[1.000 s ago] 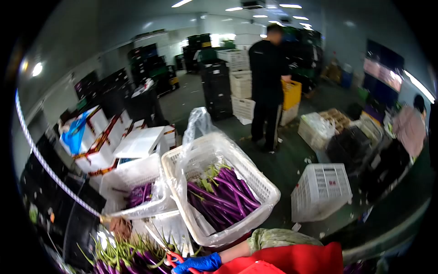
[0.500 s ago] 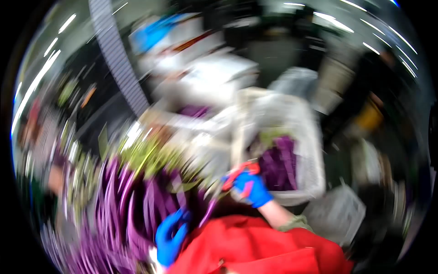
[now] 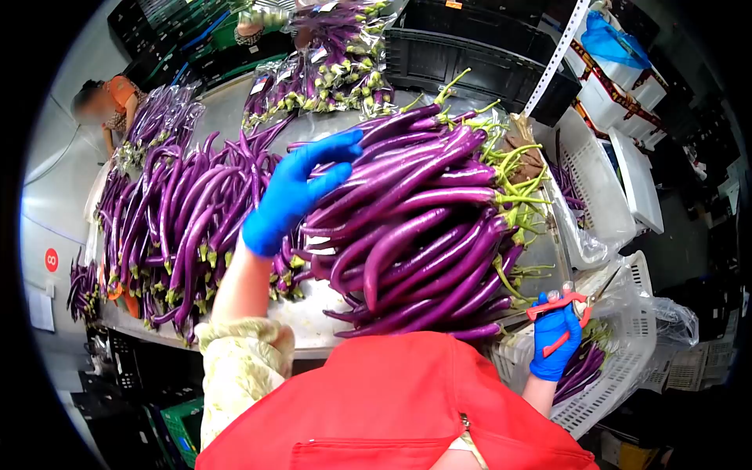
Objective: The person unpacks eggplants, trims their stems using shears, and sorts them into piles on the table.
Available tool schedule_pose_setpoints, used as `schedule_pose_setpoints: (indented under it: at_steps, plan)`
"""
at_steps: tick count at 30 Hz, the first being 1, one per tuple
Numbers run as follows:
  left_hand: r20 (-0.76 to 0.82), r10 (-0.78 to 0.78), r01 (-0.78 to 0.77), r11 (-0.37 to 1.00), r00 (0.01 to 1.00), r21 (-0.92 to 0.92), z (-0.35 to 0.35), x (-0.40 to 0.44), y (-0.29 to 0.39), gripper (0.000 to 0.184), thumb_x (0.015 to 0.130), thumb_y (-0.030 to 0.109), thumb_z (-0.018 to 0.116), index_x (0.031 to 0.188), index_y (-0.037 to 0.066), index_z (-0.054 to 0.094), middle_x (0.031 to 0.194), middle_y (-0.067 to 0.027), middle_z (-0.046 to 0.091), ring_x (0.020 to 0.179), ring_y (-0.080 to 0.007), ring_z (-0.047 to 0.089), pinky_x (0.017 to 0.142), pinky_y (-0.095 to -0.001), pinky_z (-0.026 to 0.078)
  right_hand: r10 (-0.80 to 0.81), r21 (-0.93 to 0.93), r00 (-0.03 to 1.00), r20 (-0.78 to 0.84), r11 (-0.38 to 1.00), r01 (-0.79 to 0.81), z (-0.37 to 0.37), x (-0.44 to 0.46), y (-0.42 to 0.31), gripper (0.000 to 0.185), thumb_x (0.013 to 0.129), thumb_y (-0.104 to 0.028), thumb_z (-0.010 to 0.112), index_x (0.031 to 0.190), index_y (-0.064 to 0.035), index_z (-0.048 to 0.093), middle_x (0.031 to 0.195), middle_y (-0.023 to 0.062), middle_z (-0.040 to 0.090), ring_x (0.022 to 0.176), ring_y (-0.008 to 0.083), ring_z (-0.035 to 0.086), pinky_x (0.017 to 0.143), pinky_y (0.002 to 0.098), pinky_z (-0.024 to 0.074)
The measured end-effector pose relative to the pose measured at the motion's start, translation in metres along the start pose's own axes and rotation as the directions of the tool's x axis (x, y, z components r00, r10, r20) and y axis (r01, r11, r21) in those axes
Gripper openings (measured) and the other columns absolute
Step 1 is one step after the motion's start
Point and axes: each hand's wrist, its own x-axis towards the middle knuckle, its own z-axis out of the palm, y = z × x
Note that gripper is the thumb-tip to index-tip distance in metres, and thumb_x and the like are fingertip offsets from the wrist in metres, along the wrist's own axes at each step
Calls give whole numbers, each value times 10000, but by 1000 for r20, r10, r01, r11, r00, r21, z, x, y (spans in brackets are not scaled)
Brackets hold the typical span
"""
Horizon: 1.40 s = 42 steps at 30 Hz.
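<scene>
My left hand (image 3: 301,186), in a blue glove, is over the left edge of a big heap of long purple eggplants (image 3: 423,211), fingers apart and nothing in them. The heap's green stems point right. My right hand (image 3: 556,337), gloved in blue, holds red-handled scissors (image 3: 558,307) at the right, above the white crate (image 3: 627,352) with more eggplants inside. A second pile of eggplants (image 3: 184,204) lies on the metal table (image 3: 317,313) to the left.
Bagged eggplants (image 3: 337,63) lie at the table's far side. Another person (image 3: 121,102) in orange is at the far left. Black crates (image 3: 470,66) stand behind. A white crate (image 3: 599,196), white boxes (image 3: 627,94) and an upright perforated post (image 3: 556,59) are at the right.
The view has swung left from the crates to the table. My left hand has come into view and moved up over the heap. My right hand still holds the scissors, now farther right.
</scene>
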Motion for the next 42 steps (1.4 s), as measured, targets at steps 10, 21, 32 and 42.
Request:
schedule_pose_setpoints:
  at_steps: [10, 21, 32, 42]
  plan:
    - [354, -445, 276, 856, 822, 436, -19, 180, -152, 701, 790, 395, 676, 1363, 82, 419, 1263, -177, 543, 1115, -258, 549, 976, -358, 409, 10, -132, 997, -75, 991, -20, 26, 37, 28, 598, 829, -177, 567, 1352, 2, 340, 1038, 141, 517, 983, 252, 496, 966, 403, 355]
    - [144, -98, -69, 538, 985, 840, 24, 180, -169, 313, 670, 287, 644, 900, 77, 678, 859, -172, 669, 824, -350, 649, 708, -440, 520, 13, -503, 1000, -20, 864, -21, 24, 62, 47, 466, 843, -93, 524, 1286, -21, 399, 888, 89, 524, 769, 194, 507, 716, 318, 451]
    - [44, 735, -268, 191, 677, 944, 54, 177, -14, 183, 697, 197, 612, 858, 115, 582, 718, -63, 574, 688, -265, 592, 578, -386, 422, 46, -583, 979, 196, 809, 79, 29, 54, 32, 425, 833, -64, 522, 1247, -29, 429, 846, 68, 518, 726, 174, 496, 655, 297, 449]
    - [211, 290, -358, 767, 934, 532, 97, 115, 101, 427, 770, 53, 639, 1186, 51, 545, 952, -90, 637, 849, -146, 591, 776, -313, 488, -120, -499, 960, 254, 834, 236, 49, 18, -13, 523, 792, 39, 578, 1293, -15, 437, 920, 64, 567, 803, 166, 567, 780, 308, 493]
